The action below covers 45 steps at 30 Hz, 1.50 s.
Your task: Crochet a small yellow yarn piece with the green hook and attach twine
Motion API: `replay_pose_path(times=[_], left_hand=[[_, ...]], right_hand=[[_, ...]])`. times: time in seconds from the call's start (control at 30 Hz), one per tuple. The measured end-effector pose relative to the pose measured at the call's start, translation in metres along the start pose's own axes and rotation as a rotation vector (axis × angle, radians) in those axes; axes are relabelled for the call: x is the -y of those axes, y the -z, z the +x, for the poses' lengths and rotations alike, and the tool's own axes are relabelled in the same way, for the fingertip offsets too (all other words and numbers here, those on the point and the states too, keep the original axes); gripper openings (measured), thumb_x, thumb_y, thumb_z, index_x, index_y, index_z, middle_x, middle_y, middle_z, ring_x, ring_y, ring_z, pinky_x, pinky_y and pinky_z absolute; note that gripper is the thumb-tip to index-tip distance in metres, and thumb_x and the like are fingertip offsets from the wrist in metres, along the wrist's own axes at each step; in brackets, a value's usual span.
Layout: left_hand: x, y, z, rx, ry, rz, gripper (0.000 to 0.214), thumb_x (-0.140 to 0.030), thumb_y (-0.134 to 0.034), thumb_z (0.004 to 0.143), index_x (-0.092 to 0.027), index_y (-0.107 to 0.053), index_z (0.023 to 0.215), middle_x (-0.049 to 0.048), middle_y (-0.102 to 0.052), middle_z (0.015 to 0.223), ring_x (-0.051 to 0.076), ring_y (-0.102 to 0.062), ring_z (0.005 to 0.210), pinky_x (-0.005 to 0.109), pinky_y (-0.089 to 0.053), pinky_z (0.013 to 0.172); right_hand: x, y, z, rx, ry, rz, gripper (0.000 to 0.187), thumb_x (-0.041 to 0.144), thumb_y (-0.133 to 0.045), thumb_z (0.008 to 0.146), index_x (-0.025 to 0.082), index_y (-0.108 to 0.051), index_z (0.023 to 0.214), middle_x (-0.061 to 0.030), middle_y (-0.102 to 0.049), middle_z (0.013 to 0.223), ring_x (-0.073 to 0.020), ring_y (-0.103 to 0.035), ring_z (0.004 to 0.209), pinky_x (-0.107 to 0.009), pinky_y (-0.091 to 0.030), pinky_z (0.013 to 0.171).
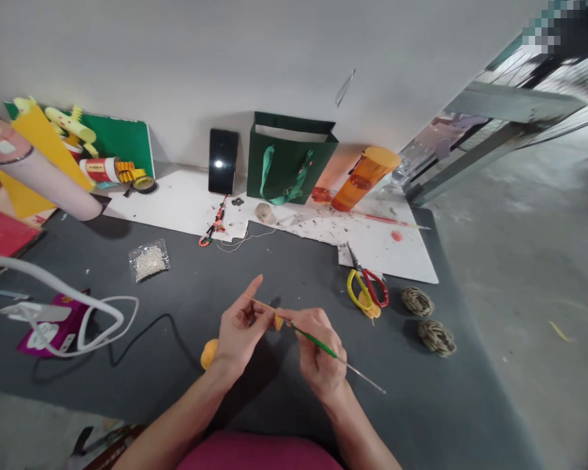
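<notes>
Both hands meet over the grey mat (284, 267) near its front. My left hand (240, 333) pinches a small orange piece (278, 322) with a pale strand running up past the raised forefinger. My right hand (318, 352) is closed round a thin green crochet hook (338, 356), its metal end pointing down to the right and its tip at the orange piece. An orange ball of yarn (208, 354) lies just under my left wrist.
Yellow and red scissors (367, 287) and two woven twine balls (426, 316) lie to the right. A bag of white beads (149, 260), white cables (68, 313), a green paper bag (289, 163), an orange bottle (365, 177) and a phone (223, 161) stand farther back.
</notes>
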<state>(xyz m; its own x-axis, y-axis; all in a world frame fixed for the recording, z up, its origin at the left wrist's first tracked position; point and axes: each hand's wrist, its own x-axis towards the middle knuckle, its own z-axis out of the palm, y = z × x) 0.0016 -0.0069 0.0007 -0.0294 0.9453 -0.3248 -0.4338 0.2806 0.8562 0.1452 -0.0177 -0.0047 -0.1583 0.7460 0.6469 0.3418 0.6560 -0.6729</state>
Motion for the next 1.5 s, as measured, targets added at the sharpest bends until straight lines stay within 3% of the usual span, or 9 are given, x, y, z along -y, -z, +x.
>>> replay_pose_path(times=[0.27,0.43,0.63,0.8,1.1,1.3,1.5], left_hand=[[0.003,-0.001,-0.001,-0.011,0.011,-0.034,0.08,-0.026,-0.08,0.068,-0.015,-0.048,0.141,-0.0023,-0.067,0.066,0.01,-0.061,0.063,0.025,-0.051,0.069],[0.002,-0.003,-0.003,0.002,0.004,-0.034,0.082,-0.026,-0.079,0.069,-0.015,-0.045,0.143,-0.0027,-0.066,0.065,0.011,-0.06,0.064,0.026,-0.051,0.07],[0.0,-0.002,-0.003,0.01,0.015,-0.054,0.079,-0.026,-0.079,0.069,-0.015,-0.049,0.141,-0.0023,-0.065,0.065,0.011,-0.059,0.064,0.026,-0.05,0.07],[0.001,-0.001,-0.004,0.015,0.0,-0.05,0.074,-0.024,-0.077,0.071,-0.017,-0.05,0.14,-0.003,-0.065,0.065,0.01,-0.057,0.063,0.025,-0.048,0.069],[0.002,-0.001,-0.003,-0.017,-0.024,0.007,0.072,-0.023,-0.076,0.071,-0.016,-0.051,0.139,-0.0026,-0.066,0.065,0.01,-0.059,0.064,0.024,-0.05,0.069],[0.005,0.0,-0.003,-0.055,-0.146,0.155,0.064,-0.023,-0.074,0.073,-0.017,-0.057,0.134,0.0003,-0.07,0.073,0.012,-0.061,0.068,0.026,-0.052,0.074],[0.004,0.0,-0.003,-0.034,-0.054,0.017,0.069,-0.024,-0.075,0.073,-0.018,-0.053,0.137,-0.0011,-0.068,0.071,0.011,-0.06,0.066,0.025,-0.051,0.07]], right_hand=[[-0.001,-0.004,0.001,-0.007,0.031,-0.051,0.027,0.007,-0.049,0.094,0.024,-0.057,0.114,-0.0094,-0.074,0.101,-0.0208,-0.065,0.078,-0.037,-0.054,0.066],[0.0,-0.007,-0.002,-0.105,-0.132,0.065,0.022,0.011,-0.043,0.097,0.024,-0.056,0.109,-0.0077,-0.073,0.095,-0.022,-0.067,0.083,-0.038,-0.054,0.069],[0.004,-0.011,-0.003,-0.229,-0.334,0.134,0.013,0.022,-0.043,0.1,0.023,-0.055,0.097,-0.0035,-0.072,0.082,-0.0175,-0.067,0.07,-0.033,-0.053,0.064],[-0.001,-0.009,-0.006,-0.248,-0.464,0.172,0.017,0.025,-0.042,0.101,0.022,-0.057,0.096,-0.003,-0.07,0.081,-0.0163,-0.066,0.067,-0.031,-0.051,0.061],[0.004,-0.004,0.001,-0.133,-0.257,0.078,0.019,0.017,-0.04,0.1,0.024,-0.058,0.104,-0.004,-0.072,0.086,-0.0172,-0.065,0.072,-0.033,-0.053,0.066],[0.0,-0.004,-0.004,-0.055,-0.082,0.029,0.022,0.013,-0.043,0.098,0.023,-0.057,0.113,-0.009,-0.074,0.101,-0.0203,-0.066,0.077,-0.038,-0.055,0.067],[0.002,-0.007,-0.007,-0.063,-0.074,-0.029,0.022,0.017,-0.043,0.099,0.024,-0.057,0.115,-0.0086,-0.074,0.1,-0.0199,-0.066,0.074,-0.036,-0.056,0.064]])
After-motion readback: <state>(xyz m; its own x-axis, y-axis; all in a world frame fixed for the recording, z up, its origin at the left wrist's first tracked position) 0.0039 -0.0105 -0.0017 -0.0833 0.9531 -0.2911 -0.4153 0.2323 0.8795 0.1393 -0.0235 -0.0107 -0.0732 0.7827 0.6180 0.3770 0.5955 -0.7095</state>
